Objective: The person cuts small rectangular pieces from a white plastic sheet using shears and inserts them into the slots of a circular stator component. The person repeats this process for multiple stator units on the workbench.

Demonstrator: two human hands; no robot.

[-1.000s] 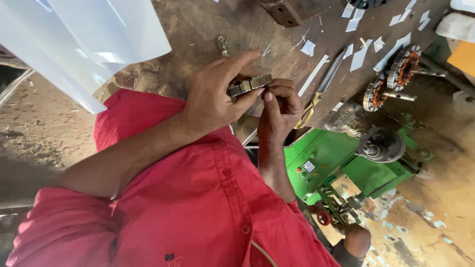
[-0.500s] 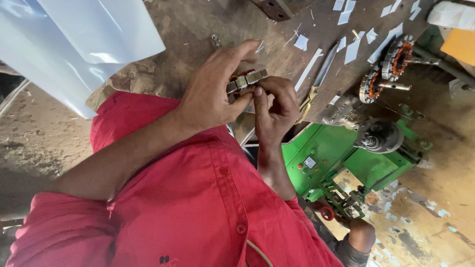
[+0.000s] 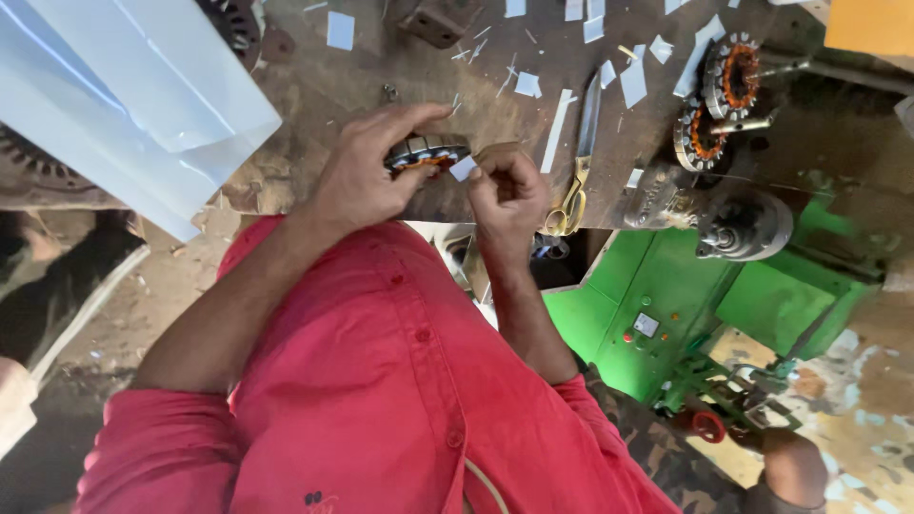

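My left hand [image 3: 367,171] grips a round metal stator core with orange windings [image 3: 426,152], holding it edge-on above the brown workbench [image 3: 381,57]. My right hand [image 3: 509,190] pinches a small white paper slip [image 3: 463,168] against the core's rim. Both hands are close together over the bench's near edge, above my red shirt.
A large white plastic sheet [image 3: 124,95] lies at the left. Scissors [image 3: 576,162] and several white paper strips [image 3: 557,128] lie on the bench. Two more wound stators on shafts [image 3: 728,81] sit at the right, beside a green machine [image 3: 666,295].
The view has shifted, so the hands sit lower in frame. The right hand now holds a white slip at the core's edge; the left hand keeps its grip.
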